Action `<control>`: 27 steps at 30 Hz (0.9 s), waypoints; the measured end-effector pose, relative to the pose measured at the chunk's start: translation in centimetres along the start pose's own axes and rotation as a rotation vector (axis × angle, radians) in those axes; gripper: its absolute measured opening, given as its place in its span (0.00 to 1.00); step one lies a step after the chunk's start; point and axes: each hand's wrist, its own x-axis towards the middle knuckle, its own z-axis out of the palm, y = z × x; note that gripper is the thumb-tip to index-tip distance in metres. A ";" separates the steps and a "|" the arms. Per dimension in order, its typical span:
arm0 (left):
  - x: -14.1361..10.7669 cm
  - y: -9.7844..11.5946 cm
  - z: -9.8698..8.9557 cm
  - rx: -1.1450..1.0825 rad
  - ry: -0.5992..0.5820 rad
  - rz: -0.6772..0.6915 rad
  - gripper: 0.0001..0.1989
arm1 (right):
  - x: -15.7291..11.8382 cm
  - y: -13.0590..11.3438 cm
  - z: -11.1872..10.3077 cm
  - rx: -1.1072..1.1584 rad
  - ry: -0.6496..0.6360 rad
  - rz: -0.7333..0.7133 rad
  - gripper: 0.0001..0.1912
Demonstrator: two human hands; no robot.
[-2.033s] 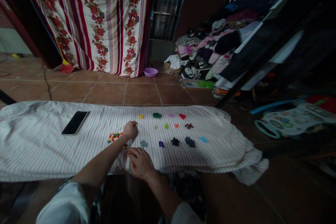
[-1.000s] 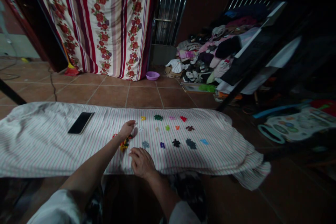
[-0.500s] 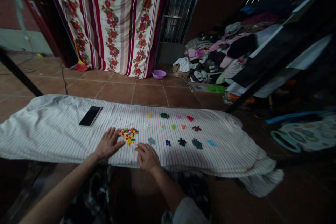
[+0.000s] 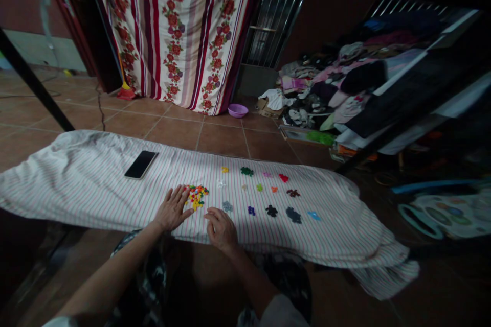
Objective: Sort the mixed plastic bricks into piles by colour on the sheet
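My left hand (image 4: 174,209) lies flat with its fingers spread, its fingertips touching the left edge of a mixed pile of small coloured pieces (image 4: 197,195), mostly yellow, red, orange and green. Just right of that pile is my right hand (image 4: 222,229), its fingers curled in over the cloth; whatever may be between the fingertips is too small to make out. Close by lies a grey cluster (image 4: 227,206). Farther right, small single-colour clusters sit in rows, among them dark green (image 4: 247,171), purple (image 4: 251,210), black (image 4: 271,211), dark grey (image 4: 293,215) and light blue (image 4: 313,215).
A striped cloth (image 4: 95,184) covers the low surface, with a phone (image 4: 141,164) at its left. Beyond are a purple basin (image 4: 238,110), a flowered curtain (image 4: 184,36) and a heap of clothes (image 4: 326,82). Dark slanted bars (image 4: 36,82) flank both sides.
The whole view has shifted slightly, so things appear farther right. Both hands keep nearly the same place beside the mixed pile.
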 end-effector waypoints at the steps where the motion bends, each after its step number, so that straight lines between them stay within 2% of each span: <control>1: 0.1 0.1 0.0 -0.008 0.000 0.002 0.36 | 0.0 0.0 0.0 0.003 -0.005 0.008 0.16; 6: 0.3 0.4 -0.7 -0.089 0.003 -0.008 0.34 | 0.2 0.3 0.1 0.065 -0.043 0.085 0.17; 11: 0.3 0.2 -0.8 -0.159 0.056 -0.004 0.30 | 1.9 0.7 0.2 0.165 -0.114 0.127 0.18; 16: 0.3 -0.2 -0.4 -0.127 0.128 -0.134 0.25 | 4.3 0.9 1.1 0.125 -0.132 0.186 0.16; 20: 0.1 -0.5 -0.4 -0.103 0.149 -0.247 0.22 | 6.2 0.3 1.7 0.085 -0.177 0.171 0.16; 27: -0.2 -0.7 -0.9 -0.087 0.094 -0.277 0.21 | 9.3 -1.9 2.0 -0.054 -0.285 0.095 0.11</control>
